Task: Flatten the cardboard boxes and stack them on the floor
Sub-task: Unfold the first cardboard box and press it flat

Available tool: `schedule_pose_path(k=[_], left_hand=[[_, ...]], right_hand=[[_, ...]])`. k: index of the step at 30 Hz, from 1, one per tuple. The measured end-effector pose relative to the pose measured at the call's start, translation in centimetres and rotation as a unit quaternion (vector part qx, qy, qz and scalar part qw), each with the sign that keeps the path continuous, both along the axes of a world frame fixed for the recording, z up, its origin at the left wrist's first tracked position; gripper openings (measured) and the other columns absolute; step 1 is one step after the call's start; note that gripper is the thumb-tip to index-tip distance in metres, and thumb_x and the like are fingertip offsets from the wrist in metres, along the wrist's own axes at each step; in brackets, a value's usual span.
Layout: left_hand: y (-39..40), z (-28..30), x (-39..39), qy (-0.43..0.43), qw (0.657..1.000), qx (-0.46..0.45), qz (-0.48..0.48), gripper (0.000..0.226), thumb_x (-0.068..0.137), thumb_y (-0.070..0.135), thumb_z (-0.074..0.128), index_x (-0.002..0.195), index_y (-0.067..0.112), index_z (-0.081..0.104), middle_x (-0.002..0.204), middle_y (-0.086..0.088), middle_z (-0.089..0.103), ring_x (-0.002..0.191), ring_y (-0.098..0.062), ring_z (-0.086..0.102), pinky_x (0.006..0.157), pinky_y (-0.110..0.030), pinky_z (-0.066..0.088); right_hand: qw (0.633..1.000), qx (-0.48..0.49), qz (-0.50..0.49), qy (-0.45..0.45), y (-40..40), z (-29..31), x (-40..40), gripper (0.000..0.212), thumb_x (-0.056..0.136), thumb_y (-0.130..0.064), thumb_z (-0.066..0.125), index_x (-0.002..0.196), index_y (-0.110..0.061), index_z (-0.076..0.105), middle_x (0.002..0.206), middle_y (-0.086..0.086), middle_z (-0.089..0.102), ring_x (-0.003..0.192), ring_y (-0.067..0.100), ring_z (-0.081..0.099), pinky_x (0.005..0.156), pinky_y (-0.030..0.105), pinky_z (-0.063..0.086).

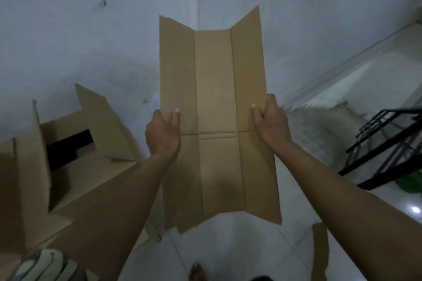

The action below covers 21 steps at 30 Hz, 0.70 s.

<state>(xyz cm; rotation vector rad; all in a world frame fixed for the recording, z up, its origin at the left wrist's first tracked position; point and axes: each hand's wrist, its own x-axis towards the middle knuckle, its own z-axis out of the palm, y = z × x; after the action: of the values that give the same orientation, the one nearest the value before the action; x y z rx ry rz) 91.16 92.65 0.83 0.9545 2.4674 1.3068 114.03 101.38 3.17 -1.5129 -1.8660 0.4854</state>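
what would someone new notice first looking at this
The flattened cardboard box at centre frame, held up off the floor, with the left hand gripping its left edge and the right hand its right edge. Next, the open cardboard boxes standing unflattened at the lower left. A black metal rack sits at the right on the white tiled floor.

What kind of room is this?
Probably a bare corner of a home or storeroom: plain walls, a shiny tiled floor, a black metal rack, and cardboard boxes waiting to be flattened.
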Motion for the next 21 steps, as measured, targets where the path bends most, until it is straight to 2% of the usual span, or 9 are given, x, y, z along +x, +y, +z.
schedule_pose_path(k=[3, 5, 7, 10, 12, 15, 18, 21], left_hand=[[2.6, -1.9, 0.4, 0.001, 0.999, -0.02, 0.026, 0.049, 0.095, 0.052, 0.051, 0.101, 0.004, 0.057, 0.099, -0.018, 0.066, 0.094, -0.04, 0.061, 0.071, -0.034, 0.038], [4.2, -2.7, 0.9, 0.007, 0.998, -0.047, 0.045, 0.049, 0.097, 0.049, 0.051, 0.105, 0.001, 0.056, 0.104, -0.022, 0.065, 0.099, -0.041, 0.06, 0.072, -0.035, 0.034], [5.9, -4.0, 1.7, -0.002, 0.993, -0.082, 0.089, 0.05, 0.097, 0.049, 0.051, 0.108, 0.0, 0.055, 0.107, -0.024, 0.064, 0.102, -0.043, 0.059, 0.073, -0.037, 0.037], [8.1, -7.5, 2.8, -0.017, 0.982, -0.099, 0.162, 0.05, 0.096, 0.048, 0.053, 0.107, 0.0, 0.055, 0.107, -0.026, 0.065, 0.1, -0.044, 0.06, 0.076, -0.041, 0.042], [9.0, -10.8, 3.5, -0.03, 0.974, -0.121, 0.19, 0.051, 0.096, 0.049, 0.052, 0.111, 0.0, 0.056, 0.11, -0.027, 0.065, 0.104, -0.045, 0.059, 0.08, -0.043, 0.043], [9.6, -16.4, 4.2, -0.056, 0.963, -0.163, 0.209, 0.055, 0.095, 0.052, 0.051, 0.122, 0.004, 0.058, 0.118, -0.024, 0.065, 0.111, -0.043, 0.059, 0.088, -0.043, 0.045], [10.7, -22.9, 3.8, -0.056, 0.951, -0.206, 0.224, 0.059, 0.094, 0.057, 0.049, 0.115, 0.004, 0.062, 0.11, -0.023, 0.067, 0.104, -0.043, 0.062, 0.081, -0.042, 0.047], [11.6, -30.7, 3.3, -0.045, 0.948, -0.225, 0.221, 0.061, 0.094, 0.058, 0.048, 0.113, 0.002, 0.062, 0.105, -0.024, 0.069, 0.098, -0.042, 0.064, 0.079, -0.041, 0.048]], right_hand=[[0.999, -0.027, 0.026, -0.01, 4.2, -2.2, -0.2, 0.029, 0.102, -0.035, 0.049, 0.116, -0.01, 0.047, 0.09, 0.005, 0.061, 0.079, 0.026, 0.058, 0.066, 0.034, 0.045], [0.998, -0.04, 0.048, -0.016, 6.9, -3.8, -0.4, 0.033, 0.101, -0.037, 0.049, 0.118, -0.009, 0.047, 0.088, 0.008, 0.061, 0.079, 0.03, 0.059, 0.065, 0.037, 0.048], [0.995, -0.057, 0.074, -0.018, 10.0, -5.9, -0.8, 0.035, 0.1, -0.038, 0.048, 0.12, -0.009, 0.046, 0.087, 0.01, 0.061, 0.08, 0.032, 0.06, 0.066, 0.04, 0.05], [0.988, -0.084, 0.121, -0.046, 13.8, -9.7, -1.6, 0.033, 0.102, -0.036, 0.046, 0.121, -0.01, 0.045, 0.084, 0.007, 0.056, 0.078, 0.029, 0.054, 0.064, 0.037, 0.041], [0.984, -0.105, 0.132, -0.058, 15.4, -12.8, -1.7, 0.031, 0.103, -0.038, 0.045, 0.119, -0.011, 0.046, 0.081, 0.004, 0.051, 0.077, 0.026, 0.048, 0.064, 0.035, 0.036], [0.976, -0.141, 0.15, -0.069, 17.3, -18.9, -1.7, 0.03, 0.103, -0.042, 0.044, 0.108, -0.012, 0.047, 0.074, 0.0, 0.05, 0.075, 0.025, 0.049, 0.061, 0.035, 0.035], [0.969, -0.169, 0.158, -0.081, 18.8, -25.9, -2.4, 0.034, 0.103, -0.046, 0.042, 0.104, -0.012, 0.048, 0.078, 0.006, 0.057, 0.074, 0.029, 0.056, 0.06, 0.037, 0.044], [0.964, -0.185, 0.158, -0.107, 19.7, -33.4, -3.0, 0.039, 0.103, -0.048, 0.04, 0.112, -0.012, 0.049, 0.079, 0.009, 0.059, 0.072, 0.03, 0.059, 0.059, 0.037, 0.047]])
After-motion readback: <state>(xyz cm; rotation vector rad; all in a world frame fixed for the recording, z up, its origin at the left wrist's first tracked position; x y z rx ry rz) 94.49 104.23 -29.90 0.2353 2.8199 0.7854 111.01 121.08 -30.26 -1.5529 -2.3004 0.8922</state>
